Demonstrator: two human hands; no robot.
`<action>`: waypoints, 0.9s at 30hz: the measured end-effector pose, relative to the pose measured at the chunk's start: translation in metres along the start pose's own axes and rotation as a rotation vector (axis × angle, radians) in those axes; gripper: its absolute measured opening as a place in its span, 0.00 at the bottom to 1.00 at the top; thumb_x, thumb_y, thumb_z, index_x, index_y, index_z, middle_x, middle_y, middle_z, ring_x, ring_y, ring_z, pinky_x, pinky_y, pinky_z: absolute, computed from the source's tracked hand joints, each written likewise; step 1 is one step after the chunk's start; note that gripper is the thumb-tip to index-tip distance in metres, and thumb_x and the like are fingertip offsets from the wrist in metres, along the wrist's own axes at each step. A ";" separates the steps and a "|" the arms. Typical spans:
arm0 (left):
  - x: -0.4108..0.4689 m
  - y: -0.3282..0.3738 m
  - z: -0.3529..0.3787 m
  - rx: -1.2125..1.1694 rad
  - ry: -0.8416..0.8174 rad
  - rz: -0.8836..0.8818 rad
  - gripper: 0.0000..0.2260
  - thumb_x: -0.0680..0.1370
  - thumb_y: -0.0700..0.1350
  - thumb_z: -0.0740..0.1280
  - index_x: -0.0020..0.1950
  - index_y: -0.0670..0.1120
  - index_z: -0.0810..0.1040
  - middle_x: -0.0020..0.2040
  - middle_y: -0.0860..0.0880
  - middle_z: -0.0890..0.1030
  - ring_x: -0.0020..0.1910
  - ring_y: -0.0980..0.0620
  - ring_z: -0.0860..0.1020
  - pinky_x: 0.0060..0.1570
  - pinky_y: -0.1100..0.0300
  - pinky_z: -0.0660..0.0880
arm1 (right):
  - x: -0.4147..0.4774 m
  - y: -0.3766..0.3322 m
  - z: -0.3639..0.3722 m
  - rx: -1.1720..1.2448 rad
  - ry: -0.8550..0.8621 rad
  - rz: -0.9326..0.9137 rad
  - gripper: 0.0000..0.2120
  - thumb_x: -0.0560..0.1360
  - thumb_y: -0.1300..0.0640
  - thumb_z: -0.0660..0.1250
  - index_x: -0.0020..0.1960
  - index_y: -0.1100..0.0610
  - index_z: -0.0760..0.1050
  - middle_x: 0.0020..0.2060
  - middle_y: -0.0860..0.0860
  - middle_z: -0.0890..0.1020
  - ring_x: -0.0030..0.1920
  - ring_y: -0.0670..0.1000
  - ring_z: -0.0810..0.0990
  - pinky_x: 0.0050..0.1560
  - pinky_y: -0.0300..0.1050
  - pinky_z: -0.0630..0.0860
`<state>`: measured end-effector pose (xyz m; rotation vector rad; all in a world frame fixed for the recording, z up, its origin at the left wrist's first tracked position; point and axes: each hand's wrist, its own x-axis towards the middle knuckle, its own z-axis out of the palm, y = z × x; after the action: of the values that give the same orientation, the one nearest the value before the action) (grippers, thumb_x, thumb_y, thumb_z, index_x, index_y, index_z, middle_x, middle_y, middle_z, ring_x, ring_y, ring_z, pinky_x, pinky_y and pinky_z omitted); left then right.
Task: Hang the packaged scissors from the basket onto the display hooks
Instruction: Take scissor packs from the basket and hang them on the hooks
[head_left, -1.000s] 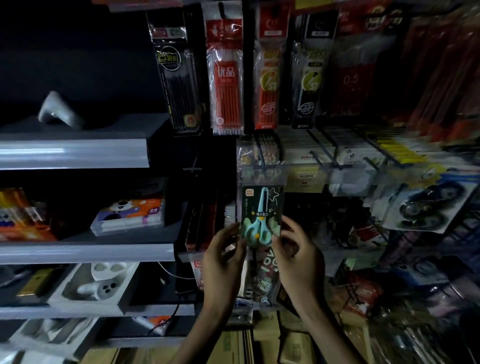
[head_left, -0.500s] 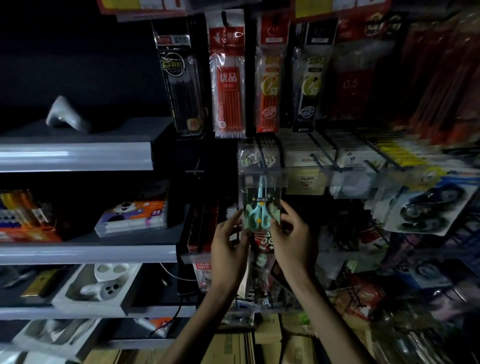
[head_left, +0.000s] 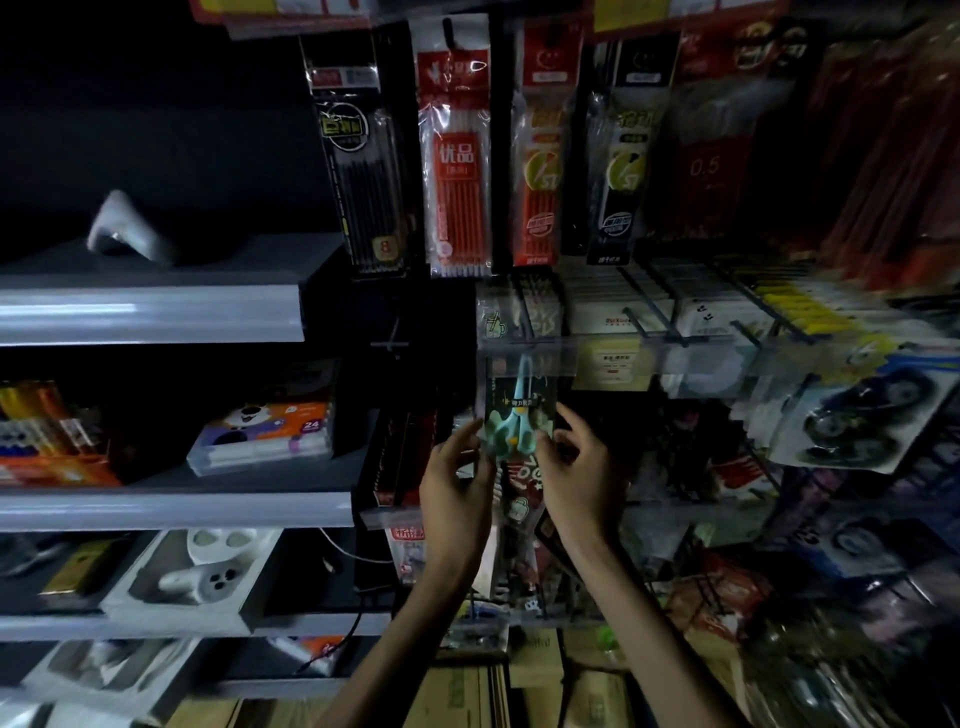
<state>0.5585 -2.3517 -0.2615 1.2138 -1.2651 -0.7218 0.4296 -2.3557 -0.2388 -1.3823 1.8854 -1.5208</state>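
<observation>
I've lifted the packaged scissors higher than a second ago; the packet's top now sits behind the clear price strip. My left hand and right hand each keep a fingertip grip on its sides. Threading it on looks next.

place: stationery shop; evidence: pen packs; display hooks; stocked shelves

Bare left hand, bare right hand, slim wrists, bare forearms to the lower edge
</observation>
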 end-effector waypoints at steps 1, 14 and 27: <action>0.001 0.003 0.000 -0.015 0.027 -0.012 0.13 0.83 0.48 0.71 0.67 0.55 0.80 0.57 0.56 0.84 0.56 0.59 0.83 0.52 0.56 0.84 | 0.003 0.001 0.002 0.014 0.020 0.007 0.18 0.78 0.44 0.70 0.67 0.42 0.77 0.50 0.40 0.84 0.46 0.43 0.84 0.43 0.49 0.83; 0.031 0.011 0.010 -0.004 0.169 -0.099 0.07 0.79 0.53 0.75 0.49 0.50 0.86 0.43 0.55 0.87 0.45 0.58 0.85 0.49 0.50 0.84 | 0.034 -0.005 0.012 0.151 0.083 0.045 0.09 0.74 0.47 0.76 0.43 0.46 0.76 0.36 0.43 0.83 0.38 0.45 0.83 0.39 0.50 0.81; 0.033 0.002 0.011 0.079 0.151 -0.136 0.08 0.79 0.55 0.74 0.50 0.52 0.85 0.44 0.56 0.87 0.45 0.60 0.84 0.48 0.53 0.83 | 0.036 0.002 0.011 0.060 0.051 0.062 0.11 0.74 0.45 0.76 0.43 0.51 0.79 0.33 0.41 0.80 0.34 0.41 0.79 0.32 0.41 0.72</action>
<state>0.5548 -2.3848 -0.2511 1.4029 -1.1032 -0.6698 0.4201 -2.3916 -0.2340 -1.2586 1.8791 -1.5826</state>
